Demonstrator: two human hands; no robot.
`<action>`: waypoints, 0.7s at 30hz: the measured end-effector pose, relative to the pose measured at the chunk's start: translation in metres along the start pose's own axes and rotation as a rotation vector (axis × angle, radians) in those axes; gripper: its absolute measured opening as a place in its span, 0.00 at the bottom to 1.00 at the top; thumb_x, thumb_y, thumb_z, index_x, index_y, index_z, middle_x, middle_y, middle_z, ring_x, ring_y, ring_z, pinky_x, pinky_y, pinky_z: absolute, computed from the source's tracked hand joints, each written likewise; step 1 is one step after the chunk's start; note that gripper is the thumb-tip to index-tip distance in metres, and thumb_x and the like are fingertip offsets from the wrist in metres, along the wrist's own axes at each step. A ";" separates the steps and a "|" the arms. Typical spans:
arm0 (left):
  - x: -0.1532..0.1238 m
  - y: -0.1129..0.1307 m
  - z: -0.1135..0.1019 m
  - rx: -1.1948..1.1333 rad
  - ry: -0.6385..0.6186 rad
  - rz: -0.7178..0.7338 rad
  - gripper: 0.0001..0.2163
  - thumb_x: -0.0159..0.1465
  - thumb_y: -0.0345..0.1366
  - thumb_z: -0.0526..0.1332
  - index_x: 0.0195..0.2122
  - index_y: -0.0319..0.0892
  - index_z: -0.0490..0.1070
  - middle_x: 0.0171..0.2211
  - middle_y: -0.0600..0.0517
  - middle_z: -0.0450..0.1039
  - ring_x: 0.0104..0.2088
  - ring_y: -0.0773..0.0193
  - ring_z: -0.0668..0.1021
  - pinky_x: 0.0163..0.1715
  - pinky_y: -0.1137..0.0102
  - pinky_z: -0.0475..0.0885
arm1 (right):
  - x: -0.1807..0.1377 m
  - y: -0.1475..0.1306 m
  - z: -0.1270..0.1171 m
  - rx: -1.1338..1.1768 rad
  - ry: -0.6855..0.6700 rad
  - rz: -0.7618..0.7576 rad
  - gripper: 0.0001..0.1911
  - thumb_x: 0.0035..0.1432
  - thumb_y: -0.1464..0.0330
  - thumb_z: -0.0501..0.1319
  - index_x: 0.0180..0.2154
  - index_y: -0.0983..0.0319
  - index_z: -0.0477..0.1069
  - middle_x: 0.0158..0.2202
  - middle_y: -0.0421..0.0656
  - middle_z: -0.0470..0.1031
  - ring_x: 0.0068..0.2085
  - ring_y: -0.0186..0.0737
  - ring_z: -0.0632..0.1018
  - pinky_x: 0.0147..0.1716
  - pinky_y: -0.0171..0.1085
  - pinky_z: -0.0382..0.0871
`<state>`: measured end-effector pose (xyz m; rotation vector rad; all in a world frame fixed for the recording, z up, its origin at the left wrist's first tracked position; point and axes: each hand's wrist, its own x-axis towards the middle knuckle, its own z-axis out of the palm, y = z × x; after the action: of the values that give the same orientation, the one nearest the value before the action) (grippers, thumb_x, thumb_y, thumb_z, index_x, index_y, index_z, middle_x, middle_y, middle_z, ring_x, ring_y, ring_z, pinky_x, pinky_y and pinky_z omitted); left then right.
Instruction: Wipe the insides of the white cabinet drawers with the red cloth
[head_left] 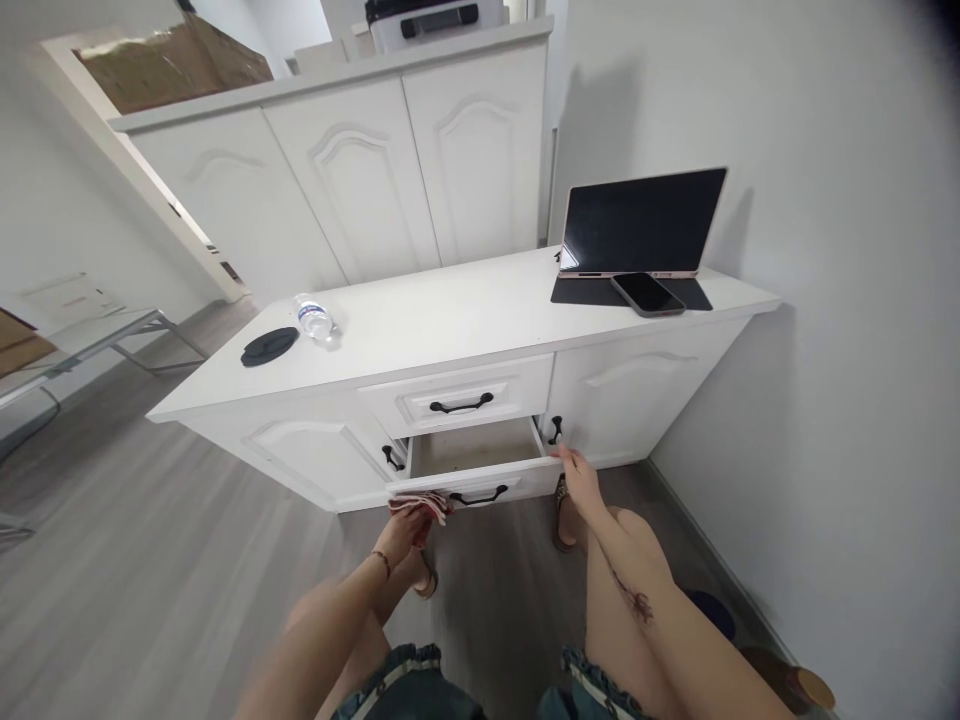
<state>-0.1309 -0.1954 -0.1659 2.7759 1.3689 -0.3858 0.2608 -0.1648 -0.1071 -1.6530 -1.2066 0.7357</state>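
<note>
The lower drawer [536, 482] of a white cabinet is pulled out, and its inside shows bare boards. My left hand [405, 528] is closed on a red and white cloth [426, 502], which lies against the left end of the drawer front. At the other end, my right hand [579, 480] grips the top right corner of the drawer front. Between my hands is the drawer's black handle [480, 496], touched by neither. Just above, the upper drawer [457, 397] is closed.
On the cabinet top [420, 320] are a clear plastic bottle [313, 318], a flat black pouch-like thing [270, 346], a tablet [641, 225] on a stand and a phone [648, 295]. A wall [847, 300] bounds the right side. My legs straddle the floor before the drawer.
</note>
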 end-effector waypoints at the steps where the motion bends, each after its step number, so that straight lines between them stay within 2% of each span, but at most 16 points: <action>1: -0.003 -0.005 -0.004 0.015 -0.006 0.009 0.24 0.58 0.24 0.55 0.56 0.46 0.67 0.56 0.46 0.69 0.58 0.54 0.67 0.56 0.57 0.60 | 0.000 0.000 0.001 -0.002 0.002 0.001 0.37 0.54 0.40 0.42 0.31 0.61 0.75 0.39 0.51 0.78 0.44 0.52 0.75 0.47 0.45 0.64; 7: -0.010 -0.021 -0.027 0.153 0.044 0.138 0.29 0.57 0.22 0.54 0.61 0.44 0.61 0.60 0.48 0.64 0.62 0.58 0.62 0.60 0.60 0.55 | 0.000 0.000 0.001 -0.005 0.005 -0.002 0.36 0.55 0.41 0.42 0.31 0.61 0.75 0.39 0.52 0.78 0.44 0.52 0.75 0.47 0.46 0.65; 11: -0.008 -0.020 -0.032 0.231 0.083 0.178 0.29 0.57 0.24 0.56 0.61 0.42 0.60 0.58 0.48 0.68 0.61 0.59 0.63 0.62 0.62 0.54 | -0.001 -0.002 0.000 0.013 -0.003 0.003 0.34 0.55 0.42 0.43 0.29 0.60 0.75 0.39 0.51 0.78 0.44 0.52 0.76 0.47 0.45 0.65; 15: -0.007 -0.022 -0.036 0.294 0.157 0.229 0.31 0.56 0.24 0.57 0.62 0.41 0.58 0.59 0.49 0.66 0.61 0.60 0.62 0.62 0.64 0.54 | -0.002 -0.004 -0.002 0.034 -0.021 -0.002 0.34 0.55 0.42 0.43 0.29 0.60 0.75 0.38 0.50 0.78 0.43 0.51 0.76 0.47 0.45 0.65; 21: -0.006 -0.028 -0.047 0.233 0.148 0.281 0.31 0.55 0.22 0.56 0.62 0.43 0.59 0.60 0.50 0.64 0.61 0.60 0.63 0.63 0.62 0.53 | -0.001 -0.004 -0.003 0.019 -0.038 0.010 0.35 0.55 0.42 0.42 0.30 0.61 0.76 0.40 0.51 0.78 0.44 0.53 0.76 0.47 0.46 0.65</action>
<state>-0.1462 -0.1768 -0.1166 3.1871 0.9880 -0.3545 0.2618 -0.1670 -0.1020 -1.6376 -1.2153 0.7860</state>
